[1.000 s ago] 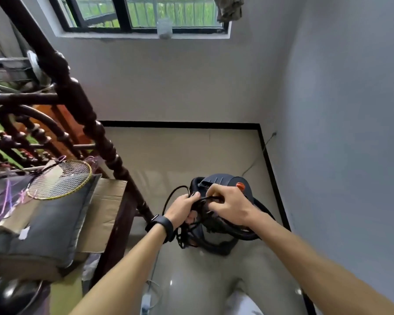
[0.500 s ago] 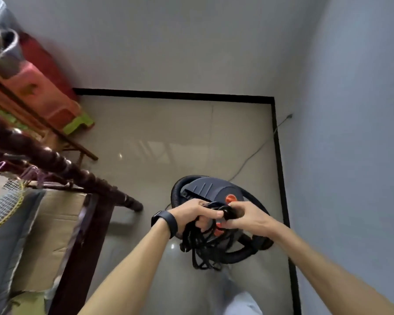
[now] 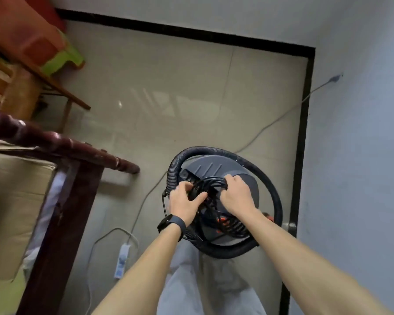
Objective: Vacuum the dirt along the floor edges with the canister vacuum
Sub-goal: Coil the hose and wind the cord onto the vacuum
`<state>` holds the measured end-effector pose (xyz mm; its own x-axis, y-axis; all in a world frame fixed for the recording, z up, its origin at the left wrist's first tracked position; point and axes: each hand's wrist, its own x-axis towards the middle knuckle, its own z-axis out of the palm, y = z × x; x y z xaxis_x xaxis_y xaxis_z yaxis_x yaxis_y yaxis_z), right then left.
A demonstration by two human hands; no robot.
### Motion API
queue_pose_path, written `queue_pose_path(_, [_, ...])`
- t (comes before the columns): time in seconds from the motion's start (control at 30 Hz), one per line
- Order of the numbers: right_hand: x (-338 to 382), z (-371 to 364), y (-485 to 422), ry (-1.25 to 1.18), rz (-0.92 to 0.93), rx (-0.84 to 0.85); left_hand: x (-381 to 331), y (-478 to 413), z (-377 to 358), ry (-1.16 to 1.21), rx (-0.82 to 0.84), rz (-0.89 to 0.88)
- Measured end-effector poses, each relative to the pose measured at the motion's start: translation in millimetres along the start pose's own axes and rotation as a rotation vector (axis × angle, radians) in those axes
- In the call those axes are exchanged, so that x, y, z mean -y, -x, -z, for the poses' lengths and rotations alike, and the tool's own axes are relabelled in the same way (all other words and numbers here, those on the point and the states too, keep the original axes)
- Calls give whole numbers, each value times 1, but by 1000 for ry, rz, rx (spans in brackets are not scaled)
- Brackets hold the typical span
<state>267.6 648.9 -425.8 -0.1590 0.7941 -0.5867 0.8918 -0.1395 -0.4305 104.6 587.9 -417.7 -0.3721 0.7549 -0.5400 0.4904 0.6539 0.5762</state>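
Black cord [image 3: 210, 185], coiled in loops, sits on top of the grey canister vacuum [image 3: 216, 167], which stands on the tiled floor [image 3: 168, 87] at about 5 o'clock in the head view, close to the black baseboard [image 3: 303, 133] at 3 o'clock. The left hand [image 3: 183, 201] grips one side of the coil and the right hand [image 3: 237, 194] is curled over the other. The ribbed hose [image 3: 270, 180] rings the body.

Judged from here, the risk is tangling: pulled loose in a clump, the loops could knot or catch on the hose. A thin grey wire [image 3: 271, 126] trails off towards 2 o'clock and a power strip [image 3: 122, 260] lies at 7 o'clock, both easy to snag or trip on. A hard tug might also tip the canister against the wall.

Against the earlier frames, the head has dipped – the window is gone and the power strip has come into sight – while both hands have stayed on the coil.
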Motion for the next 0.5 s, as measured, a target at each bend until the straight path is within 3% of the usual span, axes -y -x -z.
queue_pose_path(0.1, [0,-22,-16,249,-3,-140,21,-13,-4,-158,-37,103])
queue_pose_path(0.2, [0,-40,-27,405,87,55,43,-25,-4,-113,60,258])
queue_pose_path(0.37, [20,-47,-42,461,69,102,69,-41,-8,246,158,293])
queue_pose_path(0.5, [27,-50,-47,484,178,152,80,-42,-12,357,175,293])
